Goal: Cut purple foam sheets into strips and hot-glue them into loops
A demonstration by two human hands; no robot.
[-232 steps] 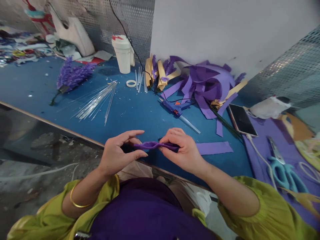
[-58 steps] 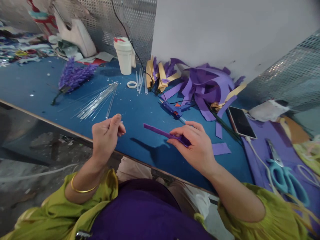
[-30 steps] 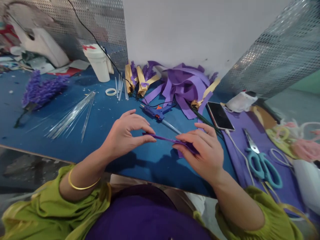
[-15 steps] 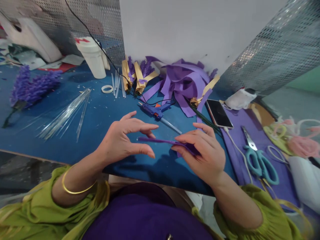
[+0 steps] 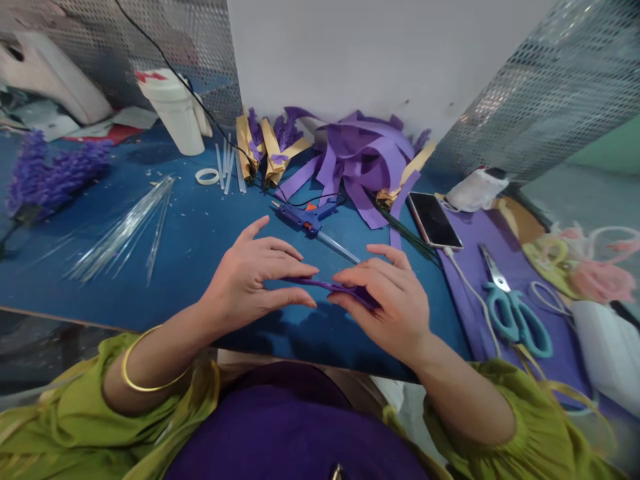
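Note:
A narrow purple strip (image 5: 323,284) runs between my two hands above the table edge. My right hand (image 5: 387,303) pinches its right part between thumb and fingers, and more purple material shows dark inside that hand. My left hand (image 5: 260,277) is around the strip's left end. Its thumb stays apart below the strip while the fingers lie close above it; whether they touch it I cannot tell. Just beyond the hands lies a blue glue gun (image 5: 307,217) with a clear glue stick (image 5: 340,248) in its back.
Curled purple ribbon strips (image 5: 357,160) are heaped against the white panel, beside paper-wrapped purple flower bunches (image 5: 275,153). Clear thin strands (image 5: 123,230), purple flowers (image 5: 57,170) and a white cup (image 5: 175,110) are left. A phone (image 5: 435,220) and teal-handled scissors (image 5: 515,310) lie right.
My left hand's fingers have come in closer over the strip's left end. My right hand has moved slightly left with the strip. The view has shifted a little.

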